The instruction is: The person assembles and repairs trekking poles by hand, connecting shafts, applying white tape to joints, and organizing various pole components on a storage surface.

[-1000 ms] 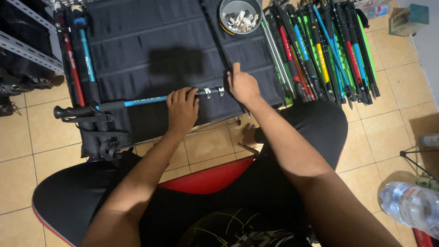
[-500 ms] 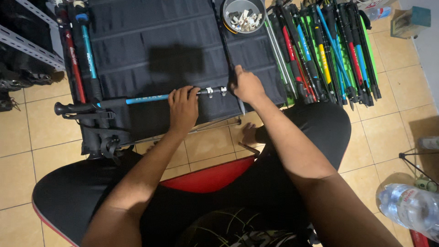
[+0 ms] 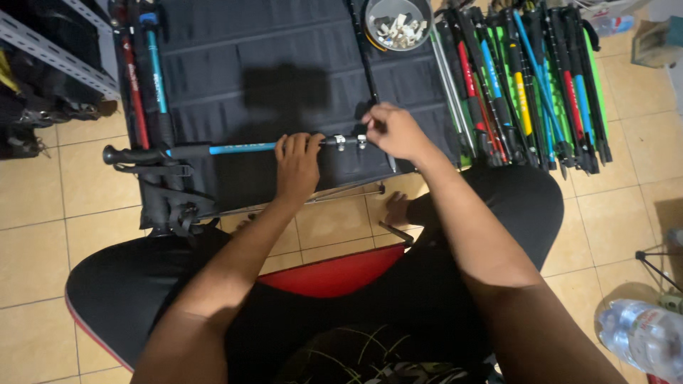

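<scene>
A blue and black trekking pole (image 3: 235, 148) lies crosswise on a black fabric cot (image 3: 284, 85), its black handle at the left. My left hand (image 3: 297, 162) is closed around the pole's shaft just left of two small silver clamps (image 3: 348, 141). My right hand (image 3: 391, 131) pinches the pole's end at the clamps with its fingertips.
A round bowl of small white parts (image 3: 395, 23) sits at the cot's far edge. Several folded coloured poles (image 3: 526, 85) lie in a row at the right. Red and blue poles (image 3: 146, 78) lie at the left. A water bottle (image 3: 644, 340) rests on the tiled floor.
Both hands stay on the pole; my right hand has shifted slightly, its fingers now curled over the clamp end.
</scene>
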